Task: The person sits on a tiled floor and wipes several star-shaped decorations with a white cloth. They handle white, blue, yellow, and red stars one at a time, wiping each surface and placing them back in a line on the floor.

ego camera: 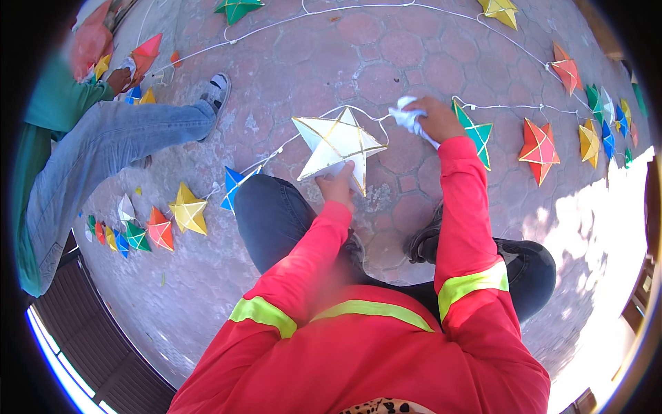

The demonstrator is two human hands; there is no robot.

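My left hand (337, 185) grips the lower point of a white star lantern (339, 139) with gold trim along its ridges. The lantern is tilted up above the paved floor, in front of my knees. To its right, my right hand (438, 120) holds a crumpled white cloth (407, 115), apart from the star. A white cord (357, 107) runs behind the lantern and loops down at its right side. Just beyond my right wrist hangs a green star lantern (476, 133) on the same cord. A blue star lantern (234, 185) lies partly behind my left knee.
At the left, another person's hand (120, 80) holds a white cloth by a red star (147, 53); that person's leg (129, 129) stretches across the floor. A yellow star (189, 209) and a red star (539, 147) lie on either side. A second cord (320, 11) crosses the far floor.
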